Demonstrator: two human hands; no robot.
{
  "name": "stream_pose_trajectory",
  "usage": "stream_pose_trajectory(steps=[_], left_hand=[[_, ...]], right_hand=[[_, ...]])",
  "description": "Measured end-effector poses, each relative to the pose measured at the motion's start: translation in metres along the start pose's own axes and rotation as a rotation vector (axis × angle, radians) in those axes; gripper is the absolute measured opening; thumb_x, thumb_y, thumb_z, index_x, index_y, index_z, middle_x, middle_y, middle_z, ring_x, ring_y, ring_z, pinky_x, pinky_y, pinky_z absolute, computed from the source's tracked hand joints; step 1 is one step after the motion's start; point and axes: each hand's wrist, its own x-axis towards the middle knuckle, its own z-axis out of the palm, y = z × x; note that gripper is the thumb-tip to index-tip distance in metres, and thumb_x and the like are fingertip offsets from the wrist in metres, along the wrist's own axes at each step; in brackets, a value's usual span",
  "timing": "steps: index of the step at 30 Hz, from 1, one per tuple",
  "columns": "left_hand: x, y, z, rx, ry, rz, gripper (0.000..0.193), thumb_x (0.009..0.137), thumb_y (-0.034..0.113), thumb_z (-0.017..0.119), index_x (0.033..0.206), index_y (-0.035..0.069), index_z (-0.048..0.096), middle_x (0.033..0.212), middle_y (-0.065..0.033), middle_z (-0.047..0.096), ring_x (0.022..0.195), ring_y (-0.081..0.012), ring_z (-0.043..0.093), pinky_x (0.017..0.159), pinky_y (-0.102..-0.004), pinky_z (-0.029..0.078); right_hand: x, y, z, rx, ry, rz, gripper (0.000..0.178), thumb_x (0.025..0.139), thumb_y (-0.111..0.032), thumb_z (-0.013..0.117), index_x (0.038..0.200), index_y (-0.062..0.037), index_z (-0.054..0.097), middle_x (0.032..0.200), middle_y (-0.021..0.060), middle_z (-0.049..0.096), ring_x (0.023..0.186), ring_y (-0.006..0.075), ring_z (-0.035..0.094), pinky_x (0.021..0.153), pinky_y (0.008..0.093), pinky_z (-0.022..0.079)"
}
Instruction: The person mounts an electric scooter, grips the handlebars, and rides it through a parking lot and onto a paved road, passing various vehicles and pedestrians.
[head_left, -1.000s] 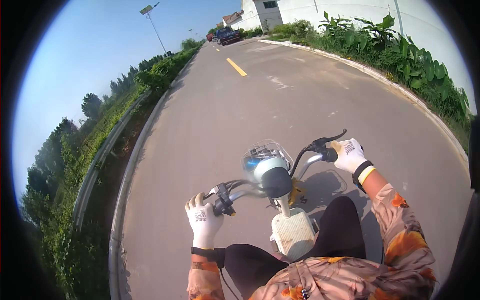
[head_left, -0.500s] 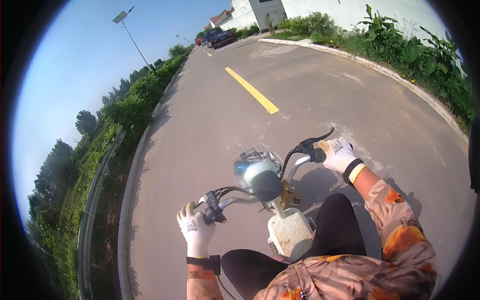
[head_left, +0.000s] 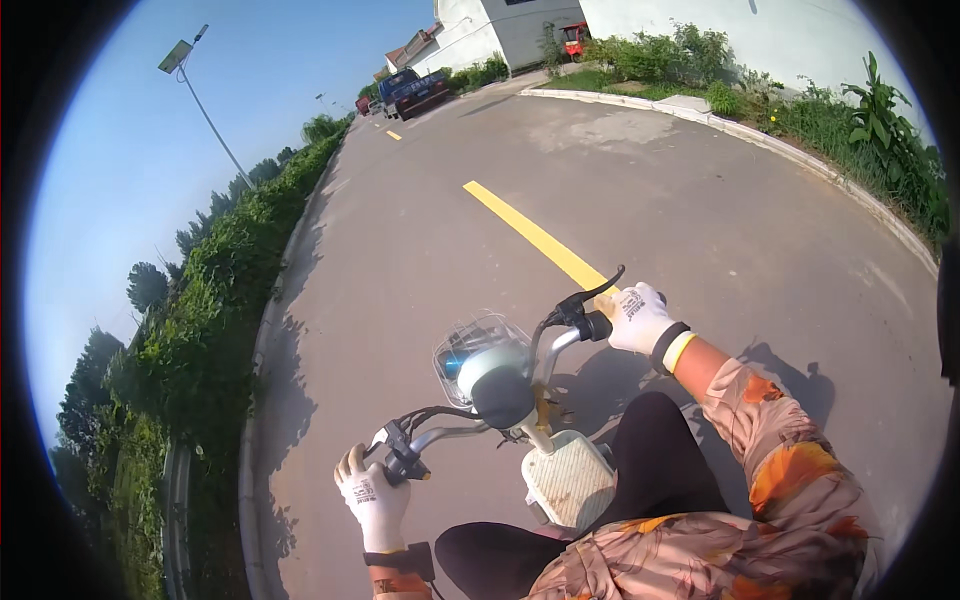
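I sit on a small electric scooter whose silver handlebar (head_left: pixel 452 433) lies below me. My left hand (head_left: pixel 372 497), in a white glove, is closed around the left handlebar grip (head_left: pixel 405 466), with its fingers by the lever. On the other side my right hand (head_left: pixel 640 318), gloved too, wraps the right handlebar grip (head_left: pixel 597 325); its black brake lever (head_left: pixel 600 287) sticks out ahead of the fingers. Between the grips sits the rounded headlamp housing (head_left: pixel 500 383), with a wire basket (head_left: pixel 460 350) in front. Behind it is a cream footboard (head_left: pixel 570 480), beside my dark-clad knees.
A grey road (head_left: pixel 400 250) with a yellow dashed line (head_left: pixel 535 235) runs ahead. A blue truck (head_left: pixel 412 90) stands farther up. Hedges (head_left: pixel 225 270) and a kerb border the left; a pale kerb (head_left: pixel 760 130), plants and a white wall (head_left: pixel 720 50) border the right. A street lamp (head_left: pixel 210 115) rises at left.
The scooter has moved forward: the yellow dash, truck and right-hand plants are nearer. The handlebar and both hands sit farther left in view. Both hands keep their hold on the grips.
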Motion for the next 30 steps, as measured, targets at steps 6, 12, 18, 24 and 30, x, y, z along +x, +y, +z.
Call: stream_pose_trajectory(steps=[6,12,18,24,30], left_hand=[[0.000,-0.017,0.010,0.028,0.024,0.018,0.022,0.066,0.018,0.083,0.076,0.000,0.077,0.136,-0.0174,0.064,0.134,-0.0415,0.052,0.115,-0.0542,0.042],[-0.007,-0.055,0.036,0.003,0.036,0.047,0.023,0.066,0.018,0.082,0.081,0.000,0.079,0.137,-0.0182,0.064,0.130,-0.0420,0.054,0.114,-0.0553,0.041],[-0.026,-0.092,0.030,0.031,0.028,0.045,0.022,0.069,0.017,0.079,0.082,0.000,0.079,0.136,-0.0191,0.064,0.131,-0.0423,0.054,0.116,-0.0543,0.040],[-0.049,-0.130,0.015,0.021,0.016,0.051,0.023,0.069,0.018,0.078,0.083,0.000,0.079,0.137,-0.0191,0.064,0.133,-0.0426,0.052,0.116,-0.0544,0.039],[-0.060,-0.134,0.010,0.006,0.027,0.036,0.024,0.069,0.019,0.078,0.084,0.000,0.079,0.137,-0.0190,0.064,0.134,-0.0424,0.052,0.118,-0.0560,0.038]], right_hand=[[0.003,-0.013,0.019,-0.022,0.025,-0.054,0.034,0.087,-0.018,0.061,0.119,-0.0120,0.067,0.098,0.0127,0.077,0.094,0.0351,0.075,0.086,0.0490,0.054],[0.007,-0.044,0.041,-0.003,0.048,0.047,0.032,0.087,-0.015,0.060,0.117,-0.0106,0.070,0.099,0.0131,0.078,0.094,0.0343,0.075,0.082,0.0491,0.055],[-0.005,-0.083,0.052,-0.034,0.080,-0.028,0.028,0.085,-0.019,0.062,0.110,-0.0114,0.071,0.094,0.0129,0.079,0.093,0.0339,0.077,0.085,0.0451,0.053],[-0.029,-0.117,0.062,-0.039,0.117,-0.039,0.033,0.083,-0.018,0.062,0.115,-0.0108,0.070,0.097,0.0153,0.079,0.093,0.0355,0.076,0.085,0.0443,0.052],[-0.038,-0.124,0.065,0.024,0.165,-0.067,0.031,0.082,-0.018,0.063,0.111,-0.0107,0.069,0.098,0.0150,0.078,0.096,0.0352,0.076,0.087,0.0461,0.050]])
